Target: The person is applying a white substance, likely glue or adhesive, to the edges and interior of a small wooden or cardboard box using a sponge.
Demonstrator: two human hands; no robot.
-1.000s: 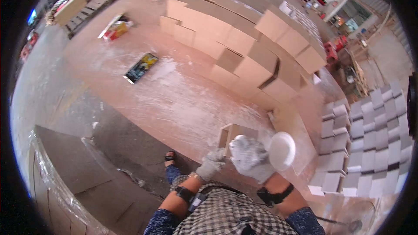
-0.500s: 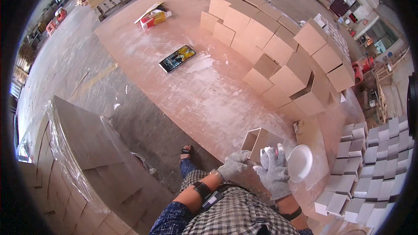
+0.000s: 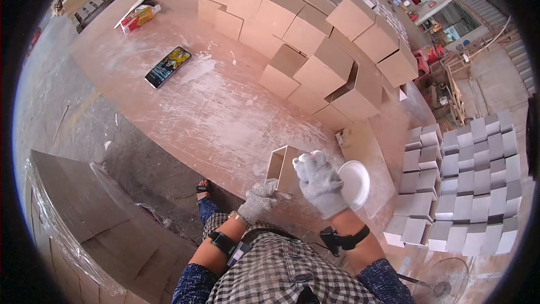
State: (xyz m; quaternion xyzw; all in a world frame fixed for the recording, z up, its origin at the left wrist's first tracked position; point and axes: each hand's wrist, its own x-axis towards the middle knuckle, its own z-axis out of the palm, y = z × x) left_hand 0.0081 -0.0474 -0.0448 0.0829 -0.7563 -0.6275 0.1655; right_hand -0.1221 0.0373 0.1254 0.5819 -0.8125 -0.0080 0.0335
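Note:
A small tan open-ended box stands on the dusty worktable, its opening facing left. My left hand, in a grey knit glove, closes on the box's near left corner. My right hand, gloved the same way, is at the right side of the box, partly in front of it. Its fingers are curled together; whatever they hold, if anything, is hidden. Just right of that hand is a white round bowl, standing at a tan board.
Stacked tan boxes line the table's far right side. A phone and a red-yellow packet lie farther left. Rows of grey-white boxes stand at right, near a fan. Film-wrapped boards rise at lower left.
The view has swung right, so the scene sits farther left in the picture. My right hand's fingers, spread before, have curled together. My left hand stays at the box.

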